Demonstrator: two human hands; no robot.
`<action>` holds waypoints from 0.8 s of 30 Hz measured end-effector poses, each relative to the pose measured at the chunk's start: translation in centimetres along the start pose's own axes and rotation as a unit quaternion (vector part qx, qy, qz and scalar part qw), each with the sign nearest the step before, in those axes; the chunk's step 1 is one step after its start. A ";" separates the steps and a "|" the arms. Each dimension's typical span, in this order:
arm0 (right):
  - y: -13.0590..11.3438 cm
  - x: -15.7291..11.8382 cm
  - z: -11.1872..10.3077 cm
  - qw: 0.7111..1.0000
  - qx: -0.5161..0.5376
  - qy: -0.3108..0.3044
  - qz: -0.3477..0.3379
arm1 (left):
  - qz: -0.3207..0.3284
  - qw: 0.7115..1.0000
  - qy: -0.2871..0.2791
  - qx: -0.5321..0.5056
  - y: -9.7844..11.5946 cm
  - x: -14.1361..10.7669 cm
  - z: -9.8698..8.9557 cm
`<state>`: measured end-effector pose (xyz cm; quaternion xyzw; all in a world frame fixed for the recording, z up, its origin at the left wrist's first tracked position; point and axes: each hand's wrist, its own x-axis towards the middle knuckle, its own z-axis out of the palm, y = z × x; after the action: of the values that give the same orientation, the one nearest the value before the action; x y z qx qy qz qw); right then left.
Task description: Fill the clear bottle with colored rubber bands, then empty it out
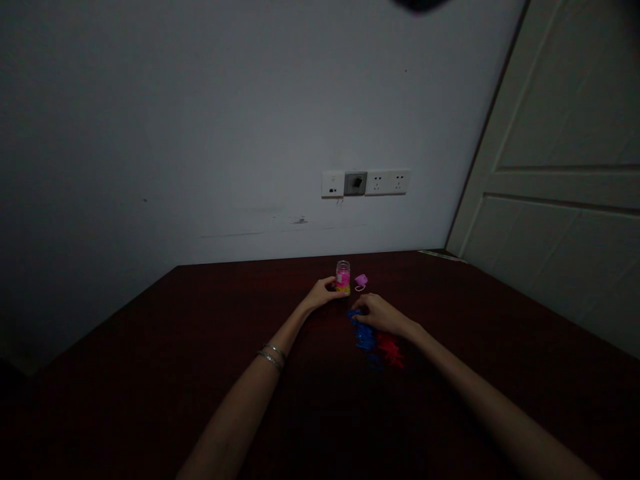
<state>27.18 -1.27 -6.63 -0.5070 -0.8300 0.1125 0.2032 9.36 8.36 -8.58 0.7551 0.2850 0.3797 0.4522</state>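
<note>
A small clear glass jar (343, 278) stands upright on the dark table, with a yellow layer at the bottom and pink pieces above it. My left hand (323, 293) is closed around its lower part, thumb and fingers on either side. A heap of small blue pieces (365, 338) lies to the right and nearer to me; their exact kind is too dark to make out. Over the far end of that heap my right hand (377, 313) is bent down, fingertips pinched on blue pieces. Beside the blue heap lies a pile of small red pieces (391, 351).
A pinkish-purple cap (361, 280) with a pale loop lies just right of the jar. The dark red-brown table (240, 287) meets a wall carrying sockets and a switch (366, 183). A panelled white door (555, 180) rises on the right.
</note>
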 end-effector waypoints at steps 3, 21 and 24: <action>-0.1 0.0 0.2 1.000 -0.010 0.010 0.018 | -0.003 1.000 0.000 0.003 0.1 -0.1 0.1; -1.3 -0.1 -0.5 0.994 0.094 0.039 0.029 | -0.105 0.993 0.039 -0.024 3.1 -0.5 -5.5; -1.4 0.0 -0.9 0.991 0.114 0.056 0.037 | -0.093 0.993 0.073 -0.009 3.9 -0.1 -6.1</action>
<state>26.45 -1.93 -5.24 -0.5167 -0.7794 0.1858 0.3017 4.58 9.48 -3.20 0.6917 0.3827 0.3926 0.4700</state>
